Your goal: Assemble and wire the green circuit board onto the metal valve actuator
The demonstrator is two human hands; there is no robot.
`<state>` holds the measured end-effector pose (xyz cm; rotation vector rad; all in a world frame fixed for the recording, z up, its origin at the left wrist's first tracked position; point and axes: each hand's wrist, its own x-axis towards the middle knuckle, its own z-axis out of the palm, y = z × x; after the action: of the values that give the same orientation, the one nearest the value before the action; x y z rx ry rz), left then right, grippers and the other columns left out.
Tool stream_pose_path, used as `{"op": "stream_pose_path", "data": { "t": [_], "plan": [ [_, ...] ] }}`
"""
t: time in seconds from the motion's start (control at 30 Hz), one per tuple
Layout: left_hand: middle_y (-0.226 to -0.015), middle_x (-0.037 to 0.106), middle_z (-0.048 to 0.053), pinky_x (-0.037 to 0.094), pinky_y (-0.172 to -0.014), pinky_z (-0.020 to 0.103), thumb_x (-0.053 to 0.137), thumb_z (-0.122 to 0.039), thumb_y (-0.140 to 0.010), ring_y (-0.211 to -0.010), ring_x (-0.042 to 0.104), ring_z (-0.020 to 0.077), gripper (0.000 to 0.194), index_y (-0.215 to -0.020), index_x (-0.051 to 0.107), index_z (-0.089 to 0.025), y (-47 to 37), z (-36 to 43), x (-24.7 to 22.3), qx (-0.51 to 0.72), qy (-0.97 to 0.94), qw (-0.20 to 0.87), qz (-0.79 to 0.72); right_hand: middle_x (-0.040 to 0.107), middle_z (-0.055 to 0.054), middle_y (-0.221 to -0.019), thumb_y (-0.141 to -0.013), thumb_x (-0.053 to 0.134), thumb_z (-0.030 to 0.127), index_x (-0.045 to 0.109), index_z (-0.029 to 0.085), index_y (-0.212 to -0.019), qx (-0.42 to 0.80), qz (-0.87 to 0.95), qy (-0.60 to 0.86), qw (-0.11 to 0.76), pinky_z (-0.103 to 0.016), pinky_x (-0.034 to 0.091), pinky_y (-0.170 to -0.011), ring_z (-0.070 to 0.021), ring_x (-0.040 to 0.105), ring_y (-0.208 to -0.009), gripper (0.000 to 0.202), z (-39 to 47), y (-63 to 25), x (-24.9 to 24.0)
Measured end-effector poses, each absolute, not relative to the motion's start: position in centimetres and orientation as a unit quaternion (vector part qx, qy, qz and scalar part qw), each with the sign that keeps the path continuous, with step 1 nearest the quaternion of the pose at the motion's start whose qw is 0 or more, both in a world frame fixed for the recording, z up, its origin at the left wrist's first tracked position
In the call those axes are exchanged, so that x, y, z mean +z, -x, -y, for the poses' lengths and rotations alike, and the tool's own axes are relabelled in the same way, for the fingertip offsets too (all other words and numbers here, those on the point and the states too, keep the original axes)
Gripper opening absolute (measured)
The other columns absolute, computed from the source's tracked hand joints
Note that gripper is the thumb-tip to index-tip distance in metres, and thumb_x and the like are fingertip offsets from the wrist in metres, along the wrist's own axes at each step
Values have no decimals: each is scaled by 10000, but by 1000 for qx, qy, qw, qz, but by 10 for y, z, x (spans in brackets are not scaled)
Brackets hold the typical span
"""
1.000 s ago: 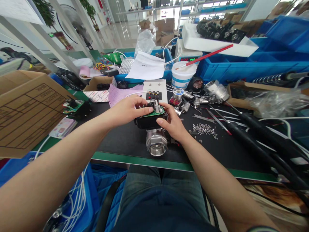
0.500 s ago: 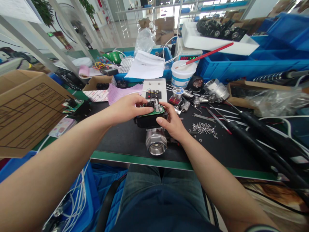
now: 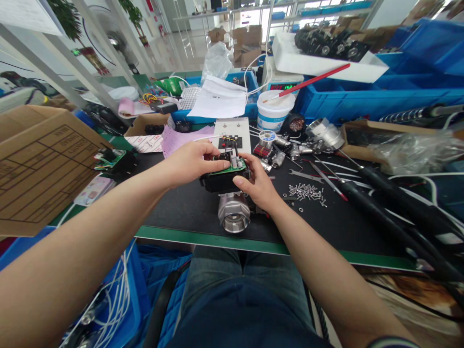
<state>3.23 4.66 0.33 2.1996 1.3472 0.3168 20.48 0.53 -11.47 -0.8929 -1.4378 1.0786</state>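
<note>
A metal valve (image 3: 234, 215) with a threaded round opening rests near the bench's front edge. On top of it sits a black actuator housing (image 3: 221, 182), with a green circuit board (image 3: 236, 166) in its upper side. My left hand (image 3: 198, 162) is closed on the board, thumb along its near edge and fingers by a black part; the fingertips are partly hidden. The right side of the housing is gripped by my right hand (image 3: 258, 182), thumb on the front face and fingers reaching behind the board.
Several small screws (image 3: 306, 192) lie to the right, near an open-end wrench (image 3: 306, 176). Black-handled tools (image 3: 384, 217) stretch across the right side. A white tub (image 3: 273, 116) with a red brush (image 3: 311, 82) stands behind. A cardboard box (image 3: 47, 169) is at left.
The housing and valve have shifted very slightly to the left, with both hands still on the assembly. Otherwise the bench looks the same.
</note>
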Motion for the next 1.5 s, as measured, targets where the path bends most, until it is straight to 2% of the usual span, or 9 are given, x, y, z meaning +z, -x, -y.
{"op": "stream_pose_path", "data": {
  "t": [0.3,0.53,0.83,1.07,1.3,1.5],
  "plan": [
    [-828,626,32,395,-677,296,601,-480,-731,-753,552,185,344,-879,666,-175,-29,-49,6,94,-822,253,-502,476,-95,-1354,-780,674,618,399,244,-1267,459,600,365,544,-446,464,-998,-299,458,-1257,673,-6,-205,-115],
    [-808,632,31,399,-662,292,598,-478,-730,-716,538,176,345,-884,655,-175,-29,-49,5,105,-815,266,-503,472,-94,-1364,-767,665,654,402,249,-1265,454,599,376,543,-441,467,-997,-300,454,-1260,694,-6,-206,-114],
    [-810,639,33,408,-655,291,591,-482,-738,-716,555,179,363,-893,665,-163,-28,-50,4,104,-819,270,-495,474,-103,-1347,-786,701,566,418,218,-1253,457,593,345,566,-456,401,-1057,-295,429,-1281,648,-7,-204,-117],
    [-812,635,33,400,-649,285,600,-483,-730,-724,552,177,359,-888,667,-168,-28,-49,3,114,-812,289,-493,476,-98,-1343,-769,655,658,400,232,-1262,449,599,368,552,-438,457,-999,-294,454,-1255,700,-6,-204,-116],
    [-786,616,23,393,-635,276,611,-482,-730,-701,539,164,373,-918,662,-164,-27,-49,2,130,-807,289,-498,486,-104,-1317,-754,670,655,399,224,-1258,459,593,361,554,-429,473,-971,-288,487,-1213,716,-7,-203,-115],
    [-742,621,10,377,-600,265,600,-477,-743,-677,538,161,319,-828,674,-178,-31,-48,5,98,-816,283,-494,495,-98,-1292,-762,693,611,409,229,-1257,462,590,351,561,-444,464,-974,-283,508,-1178,687,-8,-203,-117]
  ]
}}
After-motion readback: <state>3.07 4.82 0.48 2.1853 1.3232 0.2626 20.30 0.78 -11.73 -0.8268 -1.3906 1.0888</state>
